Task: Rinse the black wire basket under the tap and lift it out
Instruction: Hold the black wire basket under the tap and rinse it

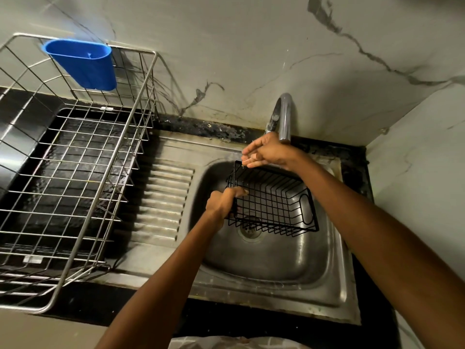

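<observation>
The black wire basket is held tilted inside the steel sink, above the drain. My left hand grips its left end wall. My right hand hovers over the basket's far rim, just under the chrome tap, with fingers apart and holding nothing. I cannot tell whether water is running.
A large steel wire dish rack stands on the dark counter to the left, with a blue plastic cup holder hung on its back rim. The ribbed drainboard lies between rack and sink. Marble walls close in behind and on the right.
</observation>
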